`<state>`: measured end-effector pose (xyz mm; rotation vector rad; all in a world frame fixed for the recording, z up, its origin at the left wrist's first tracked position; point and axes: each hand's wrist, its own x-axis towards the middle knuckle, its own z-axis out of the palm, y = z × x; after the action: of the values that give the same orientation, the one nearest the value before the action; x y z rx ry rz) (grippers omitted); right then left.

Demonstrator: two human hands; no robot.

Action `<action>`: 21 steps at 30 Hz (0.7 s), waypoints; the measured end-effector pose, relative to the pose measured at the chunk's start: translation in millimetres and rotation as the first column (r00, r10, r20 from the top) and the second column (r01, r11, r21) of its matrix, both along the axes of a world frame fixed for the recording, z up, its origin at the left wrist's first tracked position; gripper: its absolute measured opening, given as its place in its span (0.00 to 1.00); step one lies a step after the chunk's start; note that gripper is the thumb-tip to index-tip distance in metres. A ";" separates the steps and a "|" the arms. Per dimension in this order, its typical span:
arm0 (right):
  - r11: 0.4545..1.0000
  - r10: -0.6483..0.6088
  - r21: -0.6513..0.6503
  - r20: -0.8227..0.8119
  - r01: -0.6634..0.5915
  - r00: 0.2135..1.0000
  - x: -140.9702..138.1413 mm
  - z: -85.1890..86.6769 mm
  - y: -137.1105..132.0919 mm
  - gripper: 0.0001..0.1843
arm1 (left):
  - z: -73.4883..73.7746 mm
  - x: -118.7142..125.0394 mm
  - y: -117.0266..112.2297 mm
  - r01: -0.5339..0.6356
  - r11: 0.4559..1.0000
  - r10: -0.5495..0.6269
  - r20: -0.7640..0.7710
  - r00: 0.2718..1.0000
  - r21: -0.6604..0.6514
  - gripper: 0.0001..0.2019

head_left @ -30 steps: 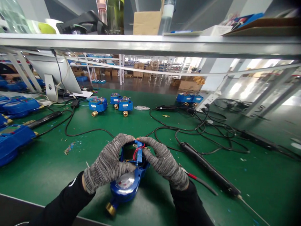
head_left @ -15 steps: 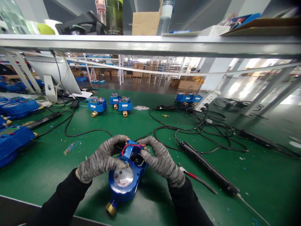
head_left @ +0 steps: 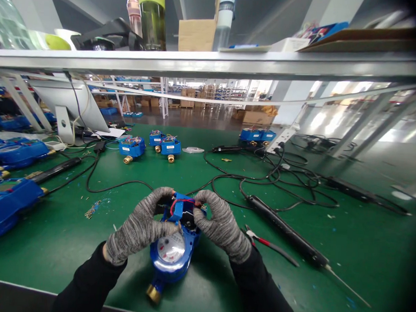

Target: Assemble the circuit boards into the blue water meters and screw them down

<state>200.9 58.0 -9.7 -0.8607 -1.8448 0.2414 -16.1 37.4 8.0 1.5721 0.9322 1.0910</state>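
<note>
A blue water meter (head_left: pixel 172 264) with a round dial and a brass end lies on the green bench in front of me. At its far end, a blue housing (head_left: pixel 182 205) stands open, with red and dark wires across it. My left hand (head_left: pixel 142 224), in a grey knitted glove, is closed on the left side of the meter, its thumb by the top of the dial. My right hand (head_left: pixel 222 225), gloved alike, pinches at the right side of the housing by the wires. What lies under the right fingertips is partly hidden.
Right of my hands lie red-handled pliers (head_left: pixel 266 242) and a black soldering iron (head_left: pixel 287 231) with a long thin tip. Black cables (head_left: pixel 227 177) run behind. More blue meters (head_left: pixel 11 203) stand at left, several at the back. A shelf (head_left: pixel 211 65) crosses above.
Both hands stay on the meter with small shifts of the fingers. The whole view has moved slightly, and a bit more of the pliers shows beside the right sleeve.
</note>
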 end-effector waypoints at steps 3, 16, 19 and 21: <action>0.998 -0.051 -0.038 -0.015 0.050 0.999 -4.0 1.9 -3.2 0.12 | 3.0 7.5 -5.6 -0.109 0.994 0.109 -0.004 0.994 -0.019 0.32; 0.845 0.399 -0.326 -0.142 -0.423 0.906 8.6 15.8 -14.7 0.05 | 1.7 18.8 -10.6 -0.319 0.941 0.316 0.041 0.948 0.110 0.33; 0.922 0.253 -0.298 -0.014 -0.246 0.967 0.3 12.7 -14.8 0.11 | -3.4 13.4 -7.7 -0.308 0.935 0.299 0.079 0.951 0.174 0.32; 0.955 0.153 -0.259 0.024 -0.142 0.988 -6.1 8.7 -13.2 0.08 | -4.4 10.8 -6.9 -0.352 0.897 0.365 -0.001 0.931 0.267 0.30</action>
<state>194.8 44.8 -1.0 -0.9101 -1.9487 0.5703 -5.3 30.5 3.6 1.6879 1.1840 1.4901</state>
